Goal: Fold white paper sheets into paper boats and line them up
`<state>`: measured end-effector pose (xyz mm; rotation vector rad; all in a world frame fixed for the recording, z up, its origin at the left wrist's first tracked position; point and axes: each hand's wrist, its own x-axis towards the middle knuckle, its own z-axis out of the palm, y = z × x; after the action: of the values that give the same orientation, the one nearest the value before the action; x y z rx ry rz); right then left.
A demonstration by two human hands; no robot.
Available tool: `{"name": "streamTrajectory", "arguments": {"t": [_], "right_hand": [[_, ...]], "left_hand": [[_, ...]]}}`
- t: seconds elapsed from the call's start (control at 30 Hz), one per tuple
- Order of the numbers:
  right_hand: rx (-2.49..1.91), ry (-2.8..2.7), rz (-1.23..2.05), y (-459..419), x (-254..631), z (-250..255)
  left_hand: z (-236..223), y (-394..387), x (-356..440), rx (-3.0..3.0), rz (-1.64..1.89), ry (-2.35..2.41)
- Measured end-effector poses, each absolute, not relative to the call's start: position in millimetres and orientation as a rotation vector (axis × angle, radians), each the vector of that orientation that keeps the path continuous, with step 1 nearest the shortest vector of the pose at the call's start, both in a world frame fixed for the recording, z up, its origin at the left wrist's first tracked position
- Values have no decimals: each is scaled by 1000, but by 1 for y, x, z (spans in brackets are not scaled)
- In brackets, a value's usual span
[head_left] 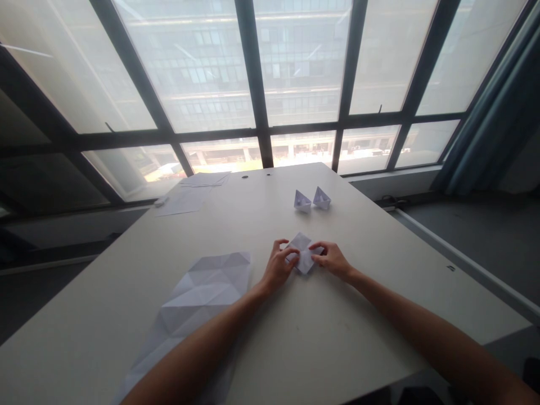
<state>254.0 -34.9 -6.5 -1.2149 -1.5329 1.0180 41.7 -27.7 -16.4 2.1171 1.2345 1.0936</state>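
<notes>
A small folded white paper piece (302, 251) lies near the middle of the white table (371, 264). My left hand (279, 263) pinches its left side, fingers curled onto the paper. From the other side, my right hand (333, 259) grips it with thumb and fingers pressed on it. Two finished folded paper boats (312, 199) stand side by side farther back on the table.
A large creased white sheet (201, 298) lies flat to the left under my left forearm. Loose paper sheets (189, 194) sit at the far left corner. Large windows (261, 84) run behind the table, and a dark curtain (498, 112) hangs at right.
</notes>
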Motion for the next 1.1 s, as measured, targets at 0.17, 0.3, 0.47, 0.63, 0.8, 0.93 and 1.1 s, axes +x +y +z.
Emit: {"name": "streamTrajectory", "arguments": {"t": [0.17,0.3,0.47,0.63,0.8,0.93,1.1], "right_hand": [[-1238,-1632,915,-35,255,-11],[-1295,-1820,380,-41,255,-10],[-1131,-2080,244,-40,254,-13],[-1047,-2105,361,-33,254,-20],[-976,-2116,434,-33,257,-14],[-936,-2166,443,-34,259,-10],[-935,-2199,459,-35,260,-7]], "left_hand": [[-16,-26,41,2124,1082,1203],[-17,-25,42,2148,1073,1133],[-18,-25,43,2232,1063,1142],[-16,-27,42,2325,1078,1123],[-13,-28,43,2284,1017,916],[-12,-27,43,2286,966,907],[-12,-26,44,2318,975,910]]}}
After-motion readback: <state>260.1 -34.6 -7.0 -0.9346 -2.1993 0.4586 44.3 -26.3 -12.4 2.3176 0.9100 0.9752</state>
